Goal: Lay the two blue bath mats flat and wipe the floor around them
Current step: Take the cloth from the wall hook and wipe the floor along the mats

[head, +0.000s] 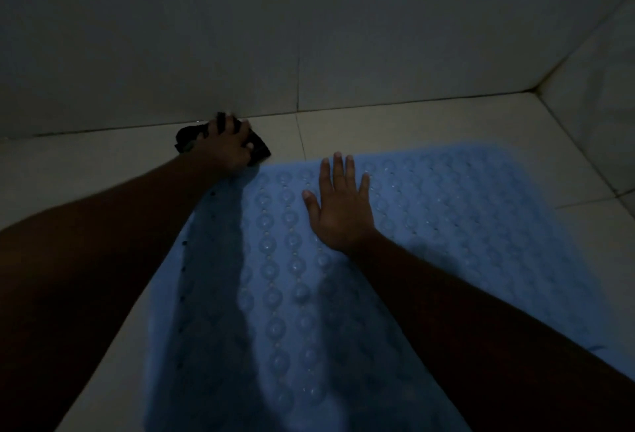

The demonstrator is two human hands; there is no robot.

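Note:
A blue bath mat [446, 218] with rows of round bumps lies flat on the pale tiled floor [395, 126] and fills the middle and lower part of the head view. My right hand [340, 205] rests palm down on the mat with its fingers spread and straight. My left hand [228, 146] holds a dark cloth [259, 148] down on the floor just beyond the mat's far left corner, close to the foot of the wall. Its fingers curl over the cloth. Only one mat edge outline is plain in this dim light.
A tiled wall [309, 36] rises along the far side, and a second wall [601, 105] meets it in a corner at the right. Bare floor tiles show to the left of the mat and beyond it. The room is dark.

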